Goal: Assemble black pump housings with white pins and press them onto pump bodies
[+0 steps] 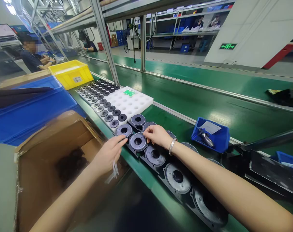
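Observation:
Two rows of dark plates with round metal rings point(138, 141), each with a hole in the middle, run along the green bench. My left hand point(109, 153) is closed at the left side of the rows, beside a ring. Thin translucent strips point(115, 169) hang from its lower fingers, and a small dark edge shows at its fingertips. My right hand point(158, 135), with a bracelet point(171, 146) on the wrist, pinches at the right rim of the ring between the hands. Whatever lies between those fingertips is hidden.
White foam trays point(136, 100) stand beyond, one bearing several dark discs point(109, 118). To the left are an open cardboard box point(40, 161), blue bins point(35, 106) and a yellow bin point(71, 74). A blue tray point(217, 141) lies right, near a metal post point(105, 42). Other people sit farther off.

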The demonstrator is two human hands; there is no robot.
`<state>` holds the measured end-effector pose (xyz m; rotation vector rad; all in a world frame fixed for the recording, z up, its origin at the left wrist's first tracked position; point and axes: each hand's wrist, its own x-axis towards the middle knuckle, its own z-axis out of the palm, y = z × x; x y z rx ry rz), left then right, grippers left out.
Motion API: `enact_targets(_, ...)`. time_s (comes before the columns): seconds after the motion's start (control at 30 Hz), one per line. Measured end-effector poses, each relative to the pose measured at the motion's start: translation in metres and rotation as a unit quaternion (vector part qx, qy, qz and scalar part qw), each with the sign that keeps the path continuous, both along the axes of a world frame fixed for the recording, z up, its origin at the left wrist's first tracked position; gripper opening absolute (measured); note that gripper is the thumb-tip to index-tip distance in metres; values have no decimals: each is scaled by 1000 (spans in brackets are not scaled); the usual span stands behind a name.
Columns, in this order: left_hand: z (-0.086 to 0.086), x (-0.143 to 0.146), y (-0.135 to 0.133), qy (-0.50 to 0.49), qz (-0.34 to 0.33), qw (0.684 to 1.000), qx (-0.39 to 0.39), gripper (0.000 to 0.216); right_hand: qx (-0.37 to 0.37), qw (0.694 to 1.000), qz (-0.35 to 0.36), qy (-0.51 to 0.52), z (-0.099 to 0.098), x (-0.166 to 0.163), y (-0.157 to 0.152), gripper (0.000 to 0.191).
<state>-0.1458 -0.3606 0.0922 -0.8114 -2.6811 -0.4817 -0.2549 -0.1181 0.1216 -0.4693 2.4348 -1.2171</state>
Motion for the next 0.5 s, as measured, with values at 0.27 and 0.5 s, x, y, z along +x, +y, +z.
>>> enact_targets(0.27, -17, -6, 12, 8, -107, 991, -79, 50, 57, 996, 27, 62, 0, -1, -4, 10)
enact_targets(0.5, -17, -6, 6, -26, -110, 993, -33, 50, 103, 991, 38, 77, 5, 0, -5, 12)
